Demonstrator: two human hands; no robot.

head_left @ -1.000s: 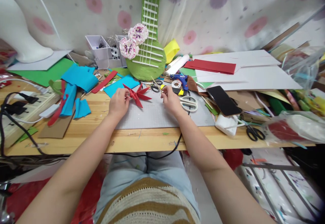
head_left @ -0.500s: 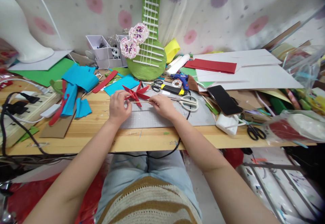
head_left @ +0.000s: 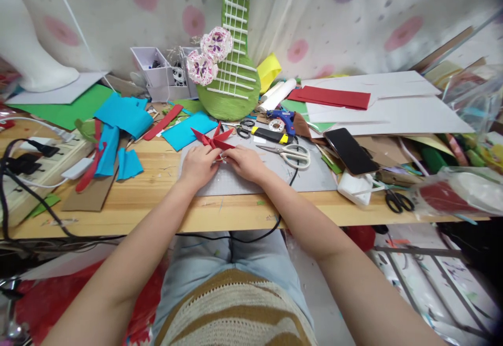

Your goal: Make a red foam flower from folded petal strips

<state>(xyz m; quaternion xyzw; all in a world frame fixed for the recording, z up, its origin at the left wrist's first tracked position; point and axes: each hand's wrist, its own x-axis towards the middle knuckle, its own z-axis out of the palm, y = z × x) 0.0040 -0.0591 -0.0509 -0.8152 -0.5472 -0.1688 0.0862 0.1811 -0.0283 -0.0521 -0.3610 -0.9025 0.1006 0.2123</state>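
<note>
A red paper star-shaped flower (head_left: pixel 214 139) with pointed petals lies on the grey cutting mat (head_left: pixel 275 170). My left hand (head_left: pixel 198 165) is closed on its lower left side. My right hand (head_left: pixel 244 162) is closed right beside it, fingertips pinched at the flower's base; a thin stick seen earlier in that hand is hidden now. The two hands nearly touch at the flower.
White-handled scissors (head_left: pixel 293 153), a black and yellow cutter (head_left: pixel 271 135), a blue glue gun (head_left: pixel 283 117) and a black phone (head_left: pixel 348 149) lie to the right. Blue and red felt scraps (head_left: pixel 118 126) sit left, by a power strip (head_left: pixel 43 163). A green paper guitar (head_left: pixel 231 68) stands behind.
My right hand has moved left with the thin stick until it met my left hand at the red flower. The left hand has shifted slightly right with the flower.
</note>
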